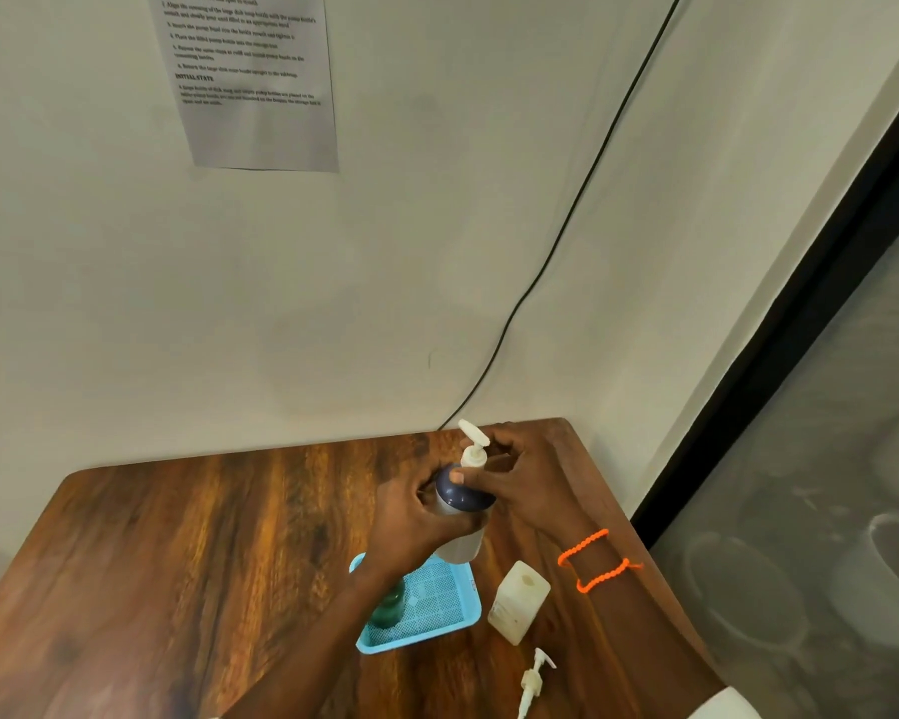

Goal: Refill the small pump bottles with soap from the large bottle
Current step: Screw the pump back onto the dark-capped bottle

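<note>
My left hand [416, 516] grips the body of the large bottle [460, 526], grey with a dark blue shoulder and a cream flip cap [474, 443] that stands open. My right hand [520, 485] is at the bottle's neck, its thumb on the dark shoulder and its fingers curled by the cap. A small square cream pump bottle [519, 601] stands open-mouthed on the table to the right of the tray. Its pump head [533, 682] lies loose on the table nearer me. A green bottle [391, 607] stands in the blue tray, partly hidden by my left forearm.
The light-blue mesh tray [437, 614] sits on the wooden table [203, 563], just below the held bottle. A wall with a taped instruction sheet [253, 80] and a black cable [567, 220] backs the table. The table's right edge meets a dark-framed glass panel [800, 459].
</note>
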